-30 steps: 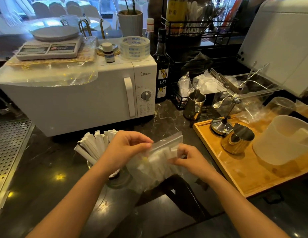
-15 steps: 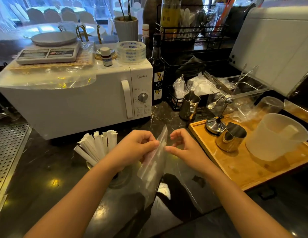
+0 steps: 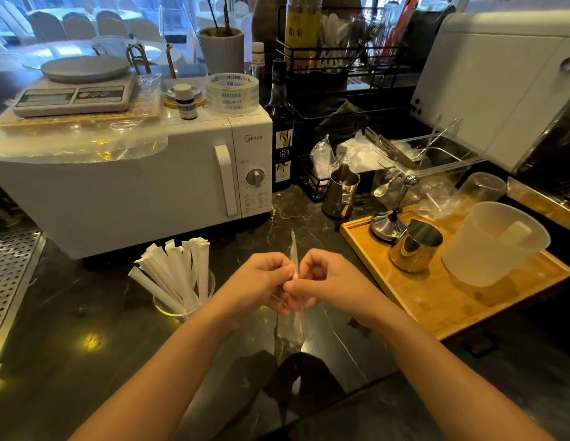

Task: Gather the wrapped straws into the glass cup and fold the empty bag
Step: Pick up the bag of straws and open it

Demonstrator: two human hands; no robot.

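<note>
Both hands point(image 3: 290, 280) pinch the clear bag point(image 3: 295, 265), edge-on and barely visible.

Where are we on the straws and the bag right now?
Straws look done: the wrapped straws stand in the glass cup by the microwave. In hand: the clear bag, empty as far as shows, pinched edge-on between the left hand and right hand. Left: finishing the fold.

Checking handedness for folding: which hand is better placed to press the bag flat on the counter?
Right, probably: the right hand has bare counter beneath; the left hand sits beside the glass cup.
</note>
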